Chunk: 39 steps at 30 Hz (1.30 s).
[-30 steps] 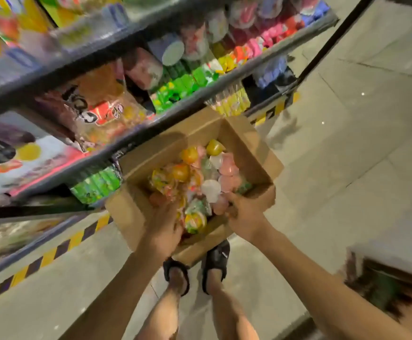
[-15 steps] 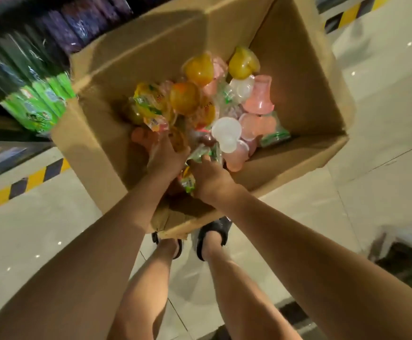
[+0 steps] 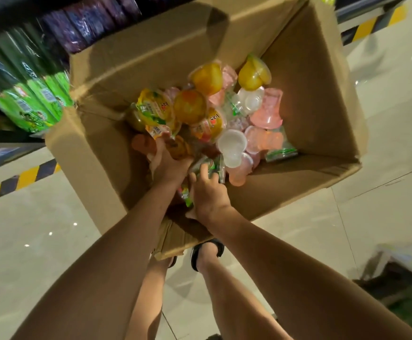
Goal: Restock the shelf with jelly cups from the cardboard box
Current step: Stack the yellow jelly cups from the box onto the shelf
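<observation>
Both hands are deep in the cardboard box (image 3: 305,77) on the floor: left hand (image 3: 165,165) curled around orange jelly cups (image 3: 190,106), right hand (image 3: 208,192) clamped on a green-lidded cup (image 3: 207,165). Best gather few, grip firmly; slippery cups could spill before reaching the shelf.

The pale tiled floor (image 3: 40,229) carries the open cardboard box (image 3: 310,114), which sits beside the shelf (image 3: 1,141) base with its yellow-and-black striped edge (image 3: 21,177). The person's sandalled feet (image 3: 206,251) stand on the tiles just behind the box.
</observation>
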### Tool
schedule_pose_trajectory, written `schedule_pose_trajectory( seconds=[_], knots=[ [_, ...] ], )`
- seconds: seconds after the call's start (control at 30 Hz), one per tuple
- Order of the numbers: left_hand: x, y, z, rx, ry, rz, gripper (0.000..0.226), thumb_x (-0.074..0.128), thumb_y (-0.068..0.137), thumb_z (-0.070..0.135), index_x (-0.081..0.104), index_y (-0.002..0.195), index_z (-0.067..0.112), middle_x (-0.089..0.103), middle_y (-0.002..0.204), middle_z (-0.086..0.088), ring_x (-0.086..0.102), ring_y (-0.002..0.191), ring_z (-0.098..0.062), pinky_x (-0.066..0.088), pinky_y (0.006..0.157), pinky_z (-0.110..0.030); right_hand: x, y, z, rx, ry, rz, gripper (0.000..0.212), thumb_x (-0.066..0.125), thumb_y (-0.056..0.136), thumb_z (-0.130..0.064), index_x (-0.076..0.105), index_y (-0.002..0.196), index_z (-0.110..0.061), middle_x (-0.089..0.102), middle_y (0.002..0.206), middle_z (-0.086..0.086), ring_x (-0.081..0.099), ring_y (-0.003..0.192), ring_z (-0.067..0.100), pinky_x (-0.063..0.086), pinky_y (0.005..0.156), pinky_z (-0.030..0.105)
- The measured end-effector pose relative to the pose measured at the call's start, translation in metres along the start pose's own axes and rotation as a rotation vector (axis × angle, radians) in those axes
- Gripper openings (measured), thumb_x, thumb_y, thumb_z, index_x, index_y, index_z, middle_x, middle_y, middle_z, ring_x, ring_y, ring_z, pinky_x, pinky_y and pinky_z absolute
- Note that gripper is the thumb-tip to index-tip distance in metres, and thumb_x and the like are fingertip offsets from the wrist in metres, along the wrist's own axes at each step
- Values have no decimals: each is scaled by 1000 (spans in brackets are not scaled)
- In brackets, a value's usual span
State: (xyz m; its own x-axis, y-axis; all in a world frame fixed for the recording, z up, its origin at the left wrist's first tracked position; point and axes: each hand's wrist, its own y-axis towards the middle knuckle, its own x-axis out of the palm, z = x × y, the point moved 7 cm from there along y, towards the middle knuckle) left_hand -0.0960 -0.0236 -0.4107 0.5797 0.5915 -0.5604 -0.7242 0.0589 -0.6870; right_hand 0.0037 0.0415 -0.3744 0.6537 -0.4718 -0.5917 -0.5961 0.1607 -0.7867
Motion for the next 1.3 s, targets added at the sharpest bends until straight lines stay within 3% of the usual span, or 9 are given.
schedule_pose_trajectory(
  seconds=[0.2,0.33,0.53,0.63,0.77,0.87,1.07,1.23,1.3],
  knots=[
    [-40,-22,24,79,223,-21,75,75,66,60,43,132,43,44,133,-8,40,119,-29,35,95,-34,-54,-33,15,62,231,100,105,76,64,-64,23,143,-20,31,137,9,47,121,35,48,92,43],
    [-75,-54,61,268,334,-54,72,73,66,62,47,131,44,45,128,-7,43,116,-27,44,98,-37,-114,-71,35,35,360,134,94,68,64,-66,29,140,-26,38,122,-1,47,116,22,50,90,36],
    [-131,-116,141,559,343,-109,67,66,64,72,58,125,45,52,126,0,53,115,-19,46,102,-36,-217,-146,56,2,569,248,67,73,63,-58,58,123,-30,55,118,-5,54,116,19,45,104,37],
    [-160,-156,185,656,295,-144,61,75,64,58,62,122,44,51,121,2,52,113,-15,44,103,-34,-268,-192,57,-45,607,309,54,82,69,-46,63,118,-34,51,111,-9,48,120,14,44,103,27],
    [-206,-212,254,765,344,-102,63,83,63,47,62,121,36,49,115,-3,53,109,-22,46,96,-33,-342,-257,52,-101,621,413,51,85,73,-36,68,118,-18,51,91,-18,59,91,7,48,85,18],
    [-246,-257,301,819,382,-108,75,83,63,53,59,129,27,47,122,-4,49,115,-23,44,101,-38,-400,-304,48,-166,533,541,59,85,70,-47,67,119,-21,51,110,-9,55,106,11,40,88,20],
    [-344,-360,398,985,368,78,65,74,62,55,63,121,29,53,113,-2,51,109,-20,41,98,-29,-518,-420,35,-287,508,759,48,86,70,-42,60,103,-20,51,112,-1,51,101,13,37,76,20],
    [-434,-445,462,1129,339,218,69,65,56,65,69,114,28,59,103,-1,56,100,-19,46,92,-30,-609,-525,14,-403,488,933,43,89,67,-35,61,96,-19,60,105,3,59,98,21,46,84,28],
    [-470,-477,483,1172,344,287,68,64,58,66,69,115,27,60,101,0,56,98,-17,46,91,-30,-641,-563,3,-437,512,968,41,87,69,-35,63,99,-18,62,109,0,60,101,16,46,85,20]
  ],
)
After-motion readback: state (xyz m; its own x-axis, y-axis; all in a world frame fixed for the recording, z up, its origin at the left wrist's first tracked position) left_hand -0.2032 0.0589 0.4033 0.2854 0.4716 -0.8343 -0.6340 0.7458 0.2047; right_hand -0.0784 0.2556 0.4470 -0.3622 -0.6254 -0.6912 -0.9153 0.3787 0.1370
